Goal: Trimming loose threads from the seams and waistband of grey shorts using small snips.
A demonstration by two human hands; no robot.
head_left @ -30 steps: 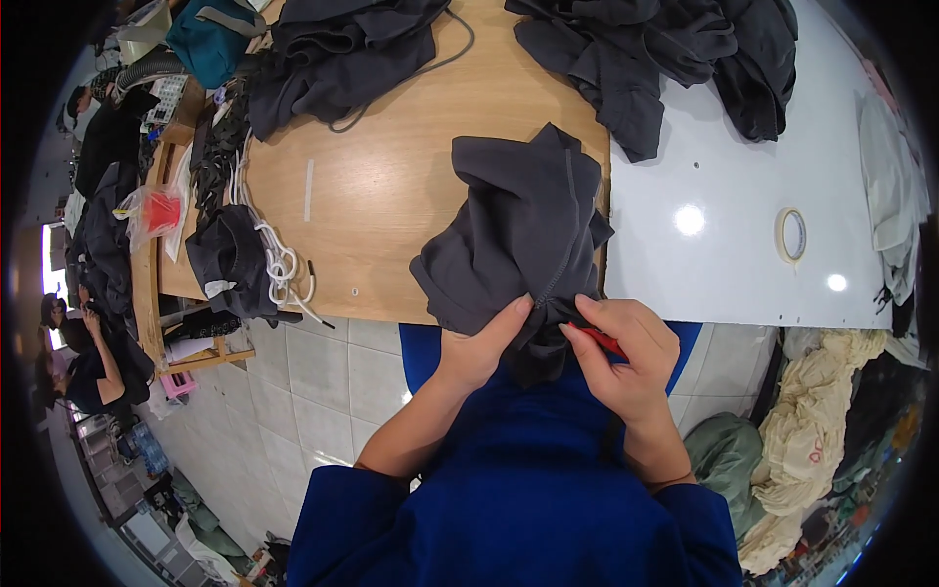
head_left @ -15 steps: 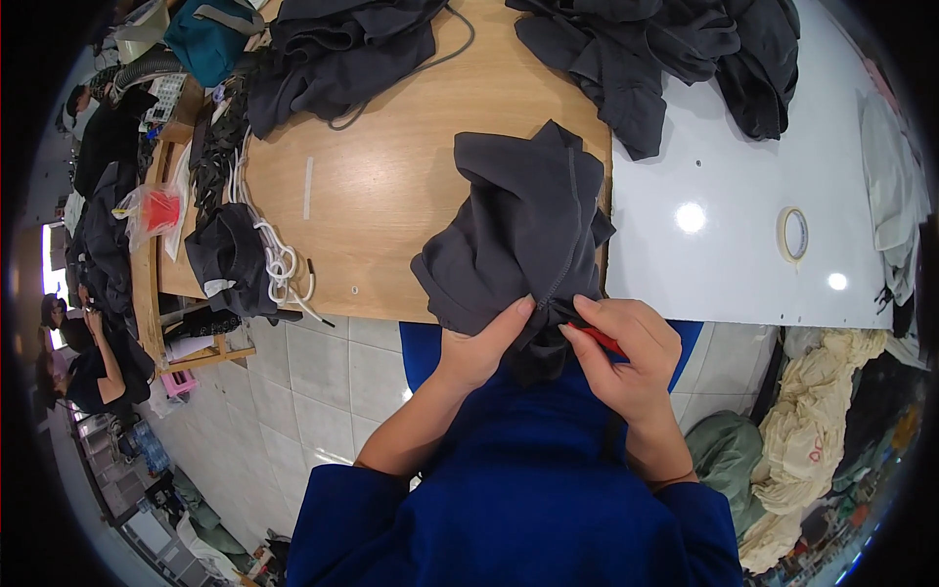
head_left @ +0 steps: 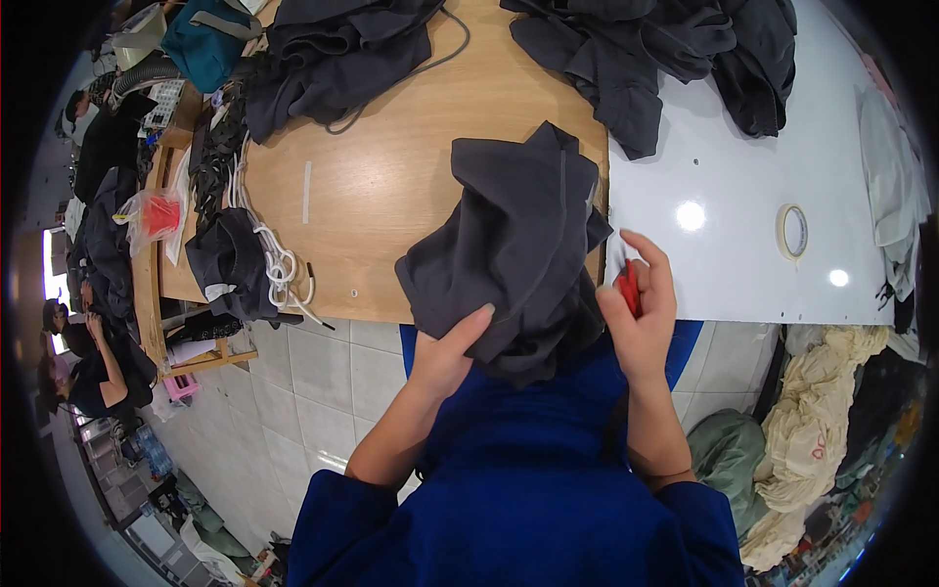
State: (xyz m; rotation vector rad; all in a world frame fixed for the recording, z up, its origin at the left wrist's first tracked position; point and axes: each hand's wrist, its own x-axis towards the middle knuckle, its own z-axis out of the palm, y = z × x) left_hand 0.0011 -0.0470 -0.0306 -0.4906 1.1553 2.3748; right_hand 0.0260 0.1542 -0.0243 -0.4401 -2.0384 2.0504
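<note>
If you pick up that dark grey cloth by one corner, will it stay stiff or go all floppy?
Probably floppy: the grey cloth already sags in soft folds over the table edge. It likely bunches easily, since the left hand crumples it where it grips. It seems light too, and unlikely to slide off on its own while it drapes like that.

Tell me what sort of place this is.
Probably a garment workshop: dark garments heaped on a wooden table, white drawcords beside them, and cloth bundles on the tiled floor.

The single head camera looked steeply down from close above the near edge of the wooden tabletop [head_left: 391, 196], its fisheye bending the rim.
</note>
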